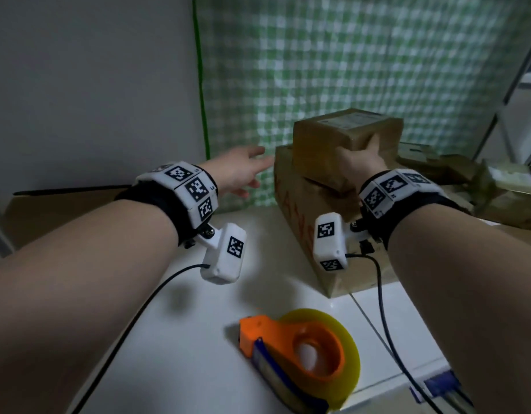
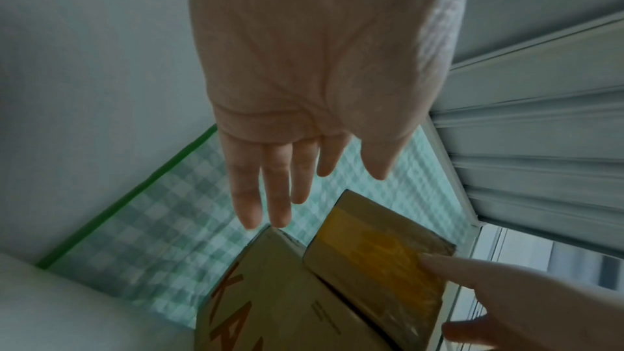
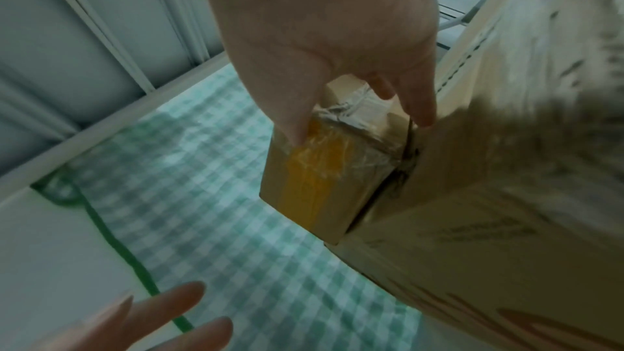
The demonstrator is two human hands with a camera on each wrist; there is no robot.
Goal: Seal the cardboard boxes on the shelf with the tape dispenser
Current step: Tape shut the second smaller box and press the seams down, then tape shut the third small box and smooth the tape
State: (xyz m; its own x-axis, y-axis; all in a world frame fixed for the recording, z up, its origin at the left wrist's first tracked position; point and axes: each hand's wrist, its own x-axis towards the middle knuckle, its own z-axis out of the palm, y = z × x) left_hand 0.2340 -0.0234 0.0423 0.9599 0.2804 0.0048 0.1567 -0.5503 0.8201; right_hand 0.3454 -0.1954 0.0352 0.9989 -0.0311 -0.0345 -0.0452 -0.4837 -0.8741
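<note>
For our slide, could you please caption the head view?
Right hand grips a small box atop a larger box; tape dispenser lies unused.

1. The head view is dim; the brightest area is the green-and-white checked curtain (image 1: 333,70), lit from behind.
2. Soft shadows fall on the white shelf surface (image 1: 174,339).
3. Both wrist views are blurred, worst on the large brown cardboard box (image 3: 506,143).
4. Wide-angle bending shows at the edges.

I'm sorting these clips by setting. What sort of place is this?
Probably a home packing corner, not a warehouse: cardboard boxes stacked on a white shelf, a tape dispenser, and a green checked cloth behind.
</note>
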